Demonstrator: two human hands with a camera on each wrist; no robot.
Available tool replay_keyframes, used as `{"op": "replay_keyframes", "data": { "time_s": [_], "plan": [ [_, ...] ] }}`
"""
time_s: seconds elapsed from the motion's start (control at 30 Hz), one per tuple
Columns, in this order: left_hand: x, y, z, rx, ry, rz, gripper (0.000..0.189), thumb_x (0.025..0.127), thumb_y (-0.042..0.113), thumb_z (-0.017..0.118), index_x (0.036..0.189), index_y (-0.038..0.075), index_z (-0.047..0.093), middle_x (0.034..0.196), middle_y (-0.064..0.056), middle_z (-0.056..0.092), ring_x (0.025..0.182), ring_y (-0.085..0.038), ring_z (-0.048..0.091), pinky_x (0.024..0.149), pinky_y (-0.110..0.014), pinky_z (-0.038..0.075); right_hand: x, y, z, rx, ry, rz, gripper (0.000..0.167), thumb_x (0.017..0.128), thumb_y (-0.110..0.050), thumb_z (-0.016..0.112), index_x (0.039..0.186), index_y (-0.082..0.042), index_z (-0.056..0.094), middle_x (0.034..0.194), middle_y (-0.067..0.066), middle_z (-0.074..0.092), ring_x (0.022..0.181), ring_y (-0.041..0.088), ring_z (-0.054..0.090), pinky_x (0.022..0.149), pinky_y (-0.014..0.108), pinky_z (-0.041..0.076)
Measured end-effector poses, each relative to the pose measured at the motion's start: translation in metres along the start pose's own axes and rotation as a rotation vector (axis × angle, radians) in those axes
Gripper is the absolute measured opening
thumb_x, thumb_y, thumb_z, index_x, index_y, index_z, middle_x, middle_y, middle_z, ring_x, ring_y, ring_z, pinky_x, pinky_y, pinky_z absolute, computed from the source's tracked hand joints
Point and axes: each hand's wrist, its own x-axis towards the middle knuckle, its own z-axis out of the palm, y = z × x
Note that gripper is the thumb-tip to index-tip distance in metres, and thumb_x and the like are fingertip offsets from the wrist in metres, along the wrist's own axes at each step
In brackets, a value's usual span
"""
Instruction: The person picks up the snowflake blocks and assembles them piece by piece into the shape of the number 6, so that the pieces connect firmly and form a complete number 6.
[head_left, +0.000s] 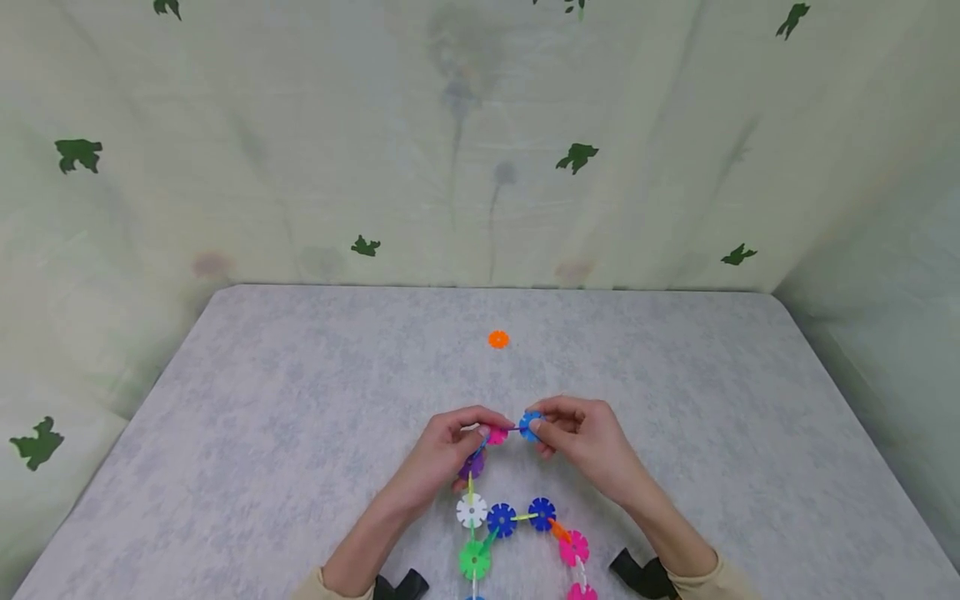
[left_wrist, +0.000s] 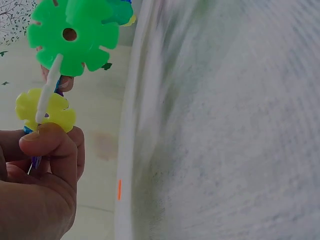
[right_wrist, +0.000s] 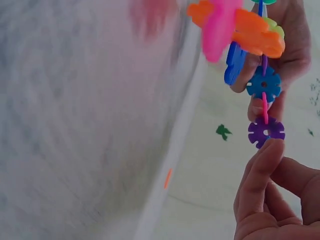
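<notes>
A chain of notched plastic snowflake discs runs between both hands in the head view. My left hand [head_left: 450,446] grips it near a pink disc [head_left: 497,437] and a purple disc [head_left: 471,467]. My right hand [head_left: 596,442] pinches a light blue disc [head_left: 527,425] at the chain's far end, joined through an edge-on purple disc [right_wrist: 266,131]. Below the left hand hang a white disc [head_left: 472,510] and a green disc [head_left: 476,559]. In the left wrist view, a yellow disc [left_wrist: 47,106] is right at the left thumb.
A loose orange disc [head_left: 498,339] lies on the grey table [head_left: 337,358] beyond the hands. Dark blue discs [head_left: 502,520] and pink discs [head_left: 574,548] continue the chain towards the near edge. A pale curtain [head_left: 480,208] with green leaf shapes hangs behind the table.
</notes>
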Motion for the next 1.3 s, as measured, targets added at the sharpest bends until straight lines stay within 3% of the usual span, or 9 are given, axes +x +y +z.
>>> {"op": "replay_keyframes", "data": {
  "time_s": [0.17, 0.27, 0.4, 0.57, 0.8, 1.0, 1.3],
  "plan": [
    [0.000, -0.002, -0.001, -0.010, 0.003, -0.004, 0.026, 0.103, 0.010, 0.048, 0.113, 0.014, 0.071, 0.071, -0.006, 0.050, 0.045, -0.013, 0.033, 0.040, -0.024, 0.031, 0.004, 0.004, -0.001, 0.025, -0.044, 0.024, 0.023, 0.097, -0.013, 0.064, 0.112, 0.004, 0.068, 0.084, 0.023, 0.068, 0.068, 0.023, 0.066, 0.067, 0.035, 0.057],
    [0.001, -0.002, -0.002, -0.022, 0.003, -0.009, 0.026, 0.103, 0.011, 0.048, 0.113, 0.013, 0.071, 0.079, -0.010, 0.056, 0.047, -0.013, 0.033, 0.040, -0.025, 0.031, 0.013, 0.007, -0.008, -0.018, -0.098, 0.039, 0.032, 0.100, -0.021, 0.059, 0.120, 0.003, 0.065, 0.088, 0.018, 0.068, 0.070, 0.025, 0.066, 0.067, 0.038, 0.057],
    [0.001, -0.001, -0.005, -0.028, 0.023, -0.012, 0.027, 0.103, 0.010, 0.046, 0.113, 0.012, 0.072, 0.093, -0.016, 0.063, 0.047, -0.014, 0.032, 0.039, -0.024, 0.030, 0.041, 0.009, -0.024, -0.171, -0.131, 0.023, 0.034, 0.102, -0.024, 0.055, 0.124, -0.001, 0.064, 0.095, 0.012, 0.068, 0.078, 0.029, 0.065, 0.071, 0.042, 0.056],
    [0.003, -0.001, -0.008, -0.046, 0.022, -0.023, 0.028, 0.103, 0.010, 0.045, 0.113, 0.011, 0.071, 0.113, -0.015, 0.066, 0.048, -0.017, 0.031, 0.041, -0.024, 0.032, 0.089, 0.014, -0.041, -0.365, -0.143, 0.003, 0.028, 0.100, -0.019, 0.058, 0.121, -0.002, 0.067, 0.106, 0.012, 0.069, 0.083, 0.026, 0.063, 0.073, 0.036, 0.054],
    [0.006, -0.004, -0.007, -0.064, 0.007, -0.046, 0.027, 0.103, 0.010, 0.046, 0.114, 0.008, 0.071, 0.115, -0.014, 0.066, 0.048, -0.014, 0.035, 0.042, -0.024, 0.035, 0.133, 0.019, -0.038, -0.511, -0.143, 0.027, 0.025, 0.098, -0.017, 0.059, 0.119, -0.005, 0.069, 0.109, 0.007, 0.068, 0.082, 0.022, 0.061, 0.074, 0.033, 0.052],
    [0.007, -0.004, -0.006, -0.084, 0.022, -0.029, 0.027, 0.103, 0.008, 0.046, 0.113, 0.009, 0.071, 0.118, -0.014, 0.066, 0.051, -0.011, 0.039, 0.045, -0.023, 0.038, 0.150, 0.019, -0.028, -0.578, -0.166, -0.031, 0.029, 0.096, -0.014, 0.061, 0.124, -0.008, 0.066, 0.113, 0.007, 0.065, 0.098, 0.023, 0.060, 0.084, 0.037, 0.050],
    [0.007, -0.003, -0.008, -0.067, 0.037, -0.023, 0.026, 0.102, 0.009, 0.047, 0.114, 0.010, 0.071, 0.109, -0.008, 0.066, 0.067, -0.015, 0.049, 0.063, -0.025, 0.042, 0.166, 0.025, -0.021, -0.723, -0.249, -0.099, 0.030, 0.091, -0.015, 0.069, 0.121, -0.014, 0.068, 0.113, 0.007, 0.061, 0.101, 0.023, 0.054, 0.087, 0.040, 0.045]
  ]
}}
